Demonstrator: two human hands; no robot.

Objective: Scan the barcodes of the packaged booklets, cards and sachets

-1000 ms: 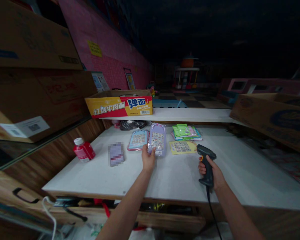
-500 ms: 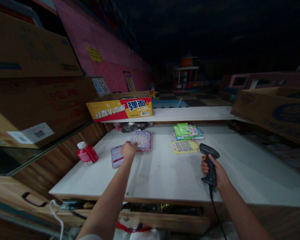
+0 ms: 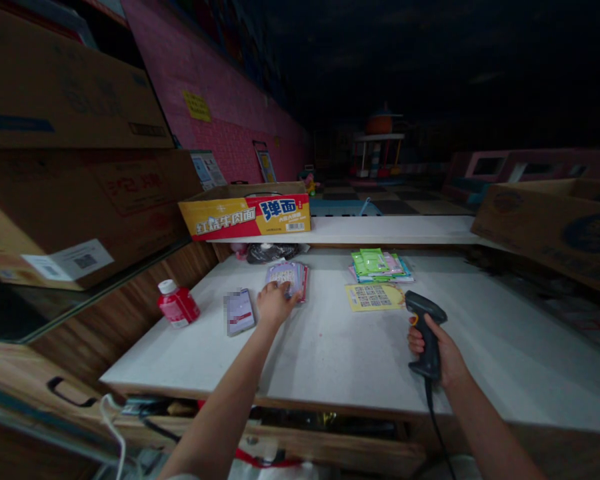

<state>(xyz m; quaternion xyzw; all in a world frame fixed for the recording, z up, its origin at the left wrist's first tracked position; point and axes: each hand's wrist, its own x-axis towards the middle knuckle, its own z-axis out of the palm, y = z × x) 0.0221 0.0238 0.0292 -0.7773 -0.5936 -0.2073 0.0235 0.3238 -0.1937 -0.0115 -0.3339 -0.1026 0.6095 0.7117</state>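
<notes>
The white table (image 3: 330,360) spreads below; clock hours run from its middle, twelve being the far side. Stacked cartons (image 3: 75,190) loom at ten, and a red-and-yellow noodle box (image 3: 257,217) sits on the ledge at eleven. At three, the right grip (image 3: 446,353) is wrapped around a black corded scanner (image 3: 429,340). At ten, the left grip (image 3: 274,307) lies over the near edge of the lilac-topped pack stack (image 3: 291,277), fingers unclenched; whether it pinches a pack, I cannot tell. Green packets (image 3: 374,265) lie at one, a yellow card (image 3: 373,297) just nearer. A red bottle (image 3: 179,307) stands at nine, and a phone (image 3: 243,313) lies between it and the left grip.
</notes>
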